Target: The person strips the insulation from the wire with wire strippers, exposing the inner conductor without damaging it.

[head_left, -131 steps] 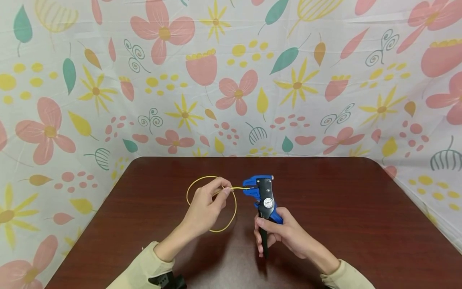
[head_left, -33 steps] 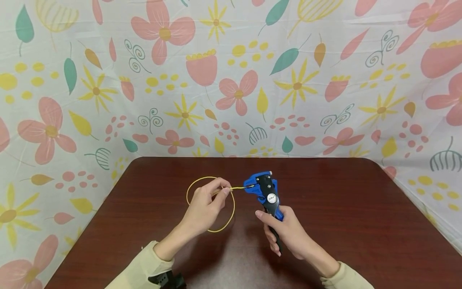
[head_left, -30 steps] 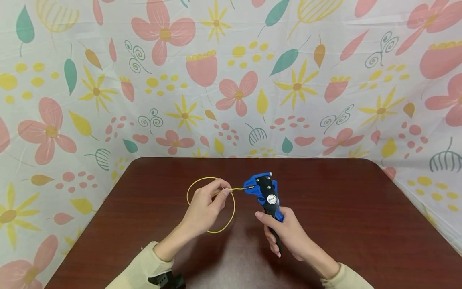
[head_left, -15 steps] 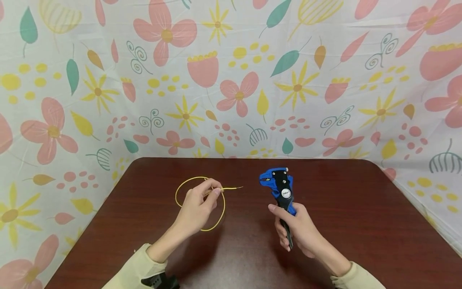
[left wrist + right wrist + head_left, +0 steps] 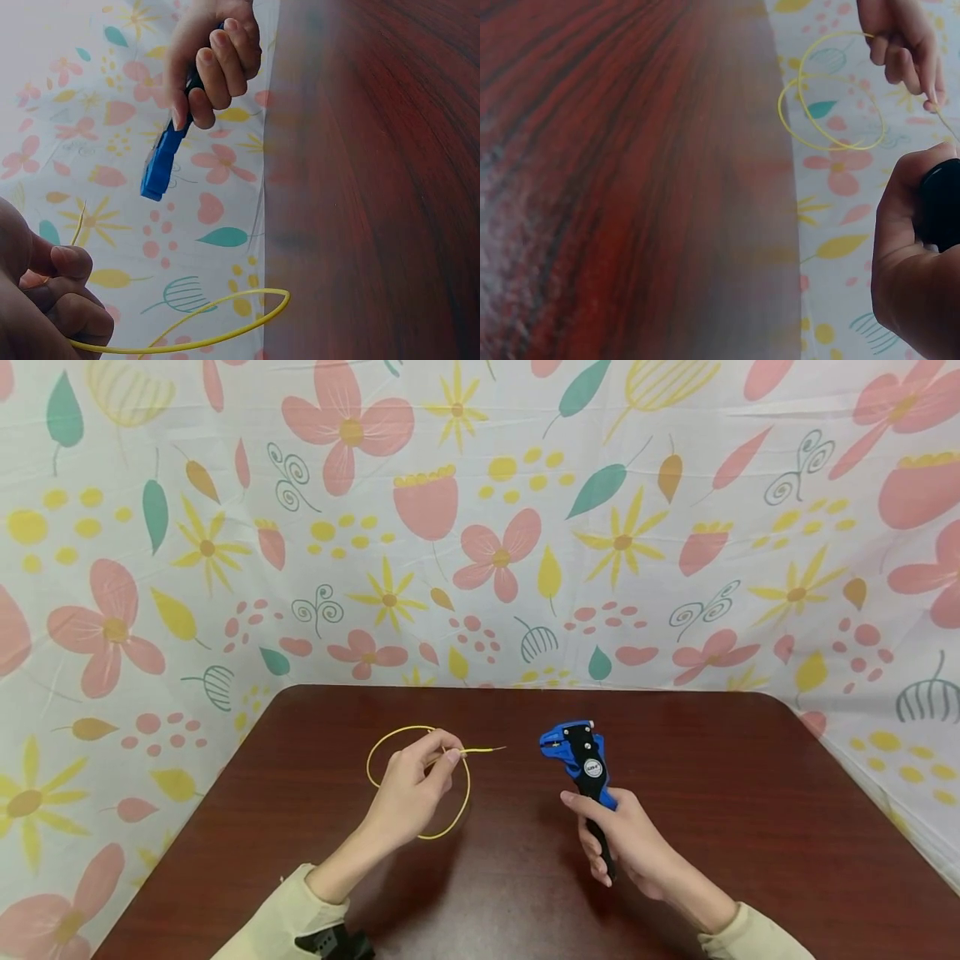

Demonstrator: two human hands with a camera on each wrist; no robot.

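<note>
My left hand (image 5: 411, 785) pinches a thin yellow wire (image 5: 467, 802) between thumb and fingers. The wire loops round behind that hand, and a short end points right, its tip stripped to bare metal. In the left wrist view the same bare tip of the wire (image 5: 80, 223) juts up past the fingertips. My right hand (image 5: 626, 835) grips blue-and-black wire strippers (image 5: 588, 760) by the handles, head up and nose facing the wire end across a gap. From the right wrist, only the dark handle end of the strippers (image 5: 941, 206) shows inside the curled fingers.
Both hands are over a dark reddish-brown wooden table (image 5: 750, 793). A flower-patterned cloth (image 5: 480, 527) hangs behind it and along both sides. A black strapped device (image 5: 333, 941) sits at the left sleeve.
The strippers held the wire's end earlier; now they have come away to the right, baring the metal tip. The left hand shifted slightly left. In the last half second the strippers' head dipped a little.
</note>
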